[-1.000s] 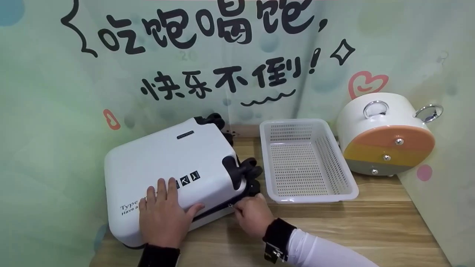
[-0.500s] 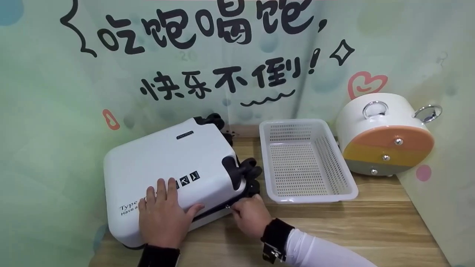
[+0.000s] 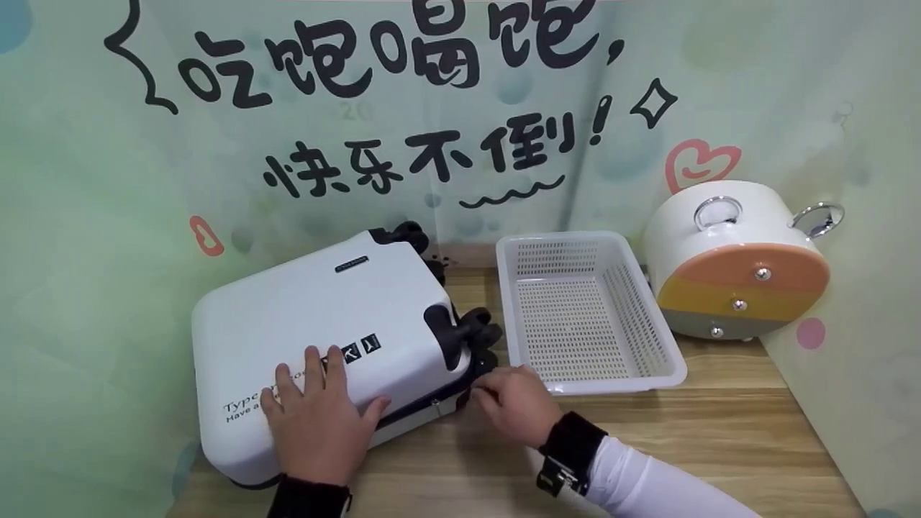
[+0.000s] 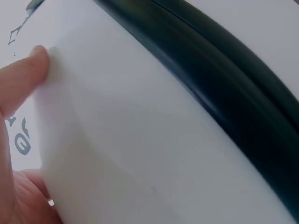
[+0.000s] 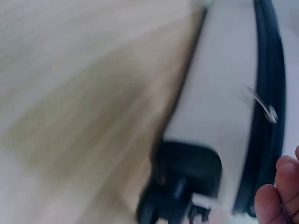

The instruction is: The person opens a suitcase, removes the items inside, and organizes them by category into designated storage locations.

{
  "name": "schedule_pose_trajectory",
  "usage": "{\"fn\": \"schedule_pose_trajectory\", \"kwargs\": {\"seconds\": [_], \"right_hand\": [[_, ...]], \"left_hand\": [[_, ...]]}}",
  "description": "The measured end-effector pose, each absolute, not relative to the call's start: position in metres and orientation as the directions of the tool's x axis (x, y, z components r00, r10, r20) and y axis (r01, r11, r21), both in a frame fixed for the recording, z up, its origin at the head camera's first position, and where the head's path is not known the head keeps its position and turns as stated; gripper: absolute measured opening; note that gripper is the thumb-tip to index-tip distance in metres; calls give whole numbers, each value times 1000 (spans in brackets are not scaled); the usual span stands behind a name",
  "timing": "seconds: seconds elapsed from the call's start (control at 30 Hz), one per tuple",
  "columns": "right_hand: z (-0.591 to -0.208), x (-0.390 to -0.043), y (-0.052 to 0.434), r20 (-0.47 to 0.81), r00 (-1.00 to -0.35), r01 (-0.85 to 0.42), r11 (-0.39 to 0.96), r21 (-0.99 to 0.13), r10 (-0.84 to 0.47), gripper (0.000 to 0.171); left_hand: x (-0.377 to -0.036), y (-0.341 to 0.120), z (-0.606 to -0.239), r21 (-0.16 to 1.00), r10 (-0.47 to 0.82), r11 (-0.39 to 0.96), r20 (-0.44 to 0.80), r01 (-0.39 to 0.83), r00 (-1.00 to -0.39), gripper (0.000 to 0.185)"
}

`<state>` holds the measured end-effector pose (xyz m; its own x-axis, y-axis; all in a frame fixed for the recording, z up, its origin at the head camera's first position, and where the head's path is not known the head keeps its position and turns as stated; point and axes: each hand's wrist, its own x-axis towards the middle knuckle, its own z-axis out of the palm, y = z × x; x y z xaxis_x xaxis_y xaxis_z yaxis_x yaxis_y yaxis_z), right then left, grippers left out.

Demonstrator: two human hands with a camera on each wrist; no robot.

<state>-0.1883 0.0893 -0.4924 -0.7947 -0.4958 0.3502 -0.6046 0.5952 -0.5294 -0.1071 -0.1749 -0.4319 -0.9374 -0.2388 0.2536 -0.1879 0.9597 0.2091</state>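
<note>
A white hard-shell suitcase lies flat on the wooden table, its black wheels toward the basket. My left hand rests on its top with fingers spread, over part of the printed lettering; the thumb shows against the shell in the left wrist view. By the near wheel corner is my right hand, fingers loosely bent, with nothing visible in them. A metal zipper pull hangs on the black zipper seam, apart from the right fingertips.
Right of the suitcase stands a white perforated plastic basket. Beyond it is a round white cabinet with orange, yellow and grey drawers and ring handles. A printed fabric backdrop encloses the back and sides of the wooden table.
My right hand has let go of the zipper pull and moved right toward the wheels. My left hand stays on the suitcase. The head view has shifted slightly.
</note>
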Motion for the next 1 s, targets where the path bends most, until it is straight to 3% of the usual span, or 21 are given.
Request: {"fn": "schedule_pose_trajectory", "kwargs": {"seconds": [0.23, 0.47, 0.73, 0.87, 1.0], "right_hand": [[-475, -210, 131, 427, -844, -525, 661, -537, -324, 14], [-468, -231, 166, 227, -940, -338, 786, -518, -255, 49], [-471, -237, 178, 111, -968, -249, 830, -498, -224, 56], [-472, -237, 177, 92, -973, -230, 830, -508, -213, 58], [-473, -237, 177, 75, -976, -215, 833, -509, -206, 59]], "left_hand": [[-125, -156, -427, 207, -145, 974, 255, -93, -956, 93], [-156, -119, -424, 158, -58, 987, 234, -21, -971, 95], [-184, -78, -424, 57, -44, 998, 192, -33, -980, 97], [-190, -72, -428, 27, -61, 998, 229, -56, -972, 80], [-192, -71, -434, 12, -37, 999, 349, -35, -936, 54]]}}
